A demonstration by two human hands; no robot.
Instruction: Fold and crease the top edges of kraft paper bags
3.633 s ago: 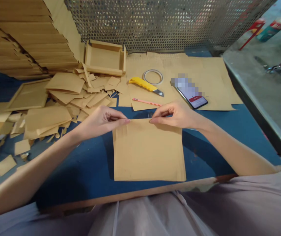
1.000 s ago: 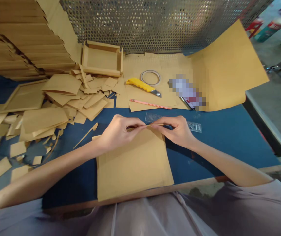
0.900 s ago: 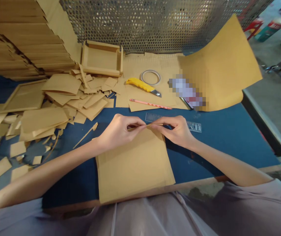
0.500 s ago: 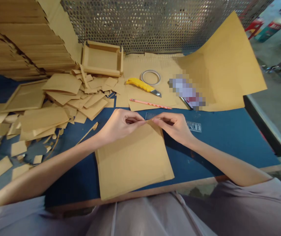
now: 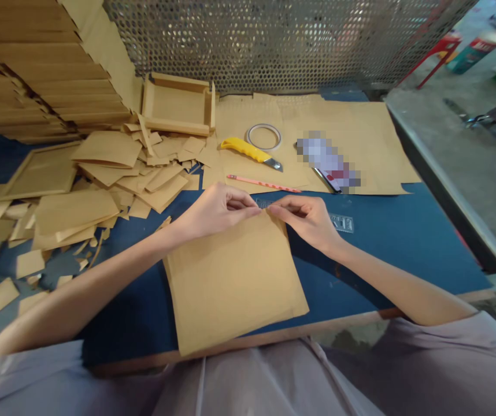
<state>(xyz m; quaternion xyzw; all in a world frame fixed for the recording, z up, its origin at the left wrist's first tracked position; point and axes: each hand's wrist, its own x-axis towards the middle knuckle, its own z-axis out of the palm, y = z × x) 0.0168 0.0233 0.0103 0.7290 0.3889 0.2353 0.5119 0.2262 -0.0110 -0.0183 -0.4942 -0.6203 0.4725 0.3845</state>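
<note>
A square sheet of brown kraft paper (image 5: pixel 234 286) lies on the blue mat (image 5: pixel 404 242) in front of me, turned slightly anticlockwise. My left hand (image 5: pixel 215 211) and my right hand (image 5: pixel 306 219) both pinch its far edge, fingertips almost meeting at the middle. A clear ruler (image 5: pixel 341 222) lies on the mat just beyond my right hand, partly hidden by it.
Beyond my hands lie a pink pencil (image 5: pixel 263 184), a yellow utility knife (image 5: pixel 250 151), a tape roll (image 5: pixel 264 136) and a phone (image 5: pixel 328 162) on flat brown sheets. Paper offcuts (image 5: pixel 100 185) and a small cardboard tray (image 5: pixel 178 104) fill the left. Stacked cardboard (image 5: pixel 35 63) rises far left.
The large brown sheet that stood lifted at the far right has dropped flat onto the table. The sheet under my hands has rotated slightly; my hands moved a little farther away.
</note>
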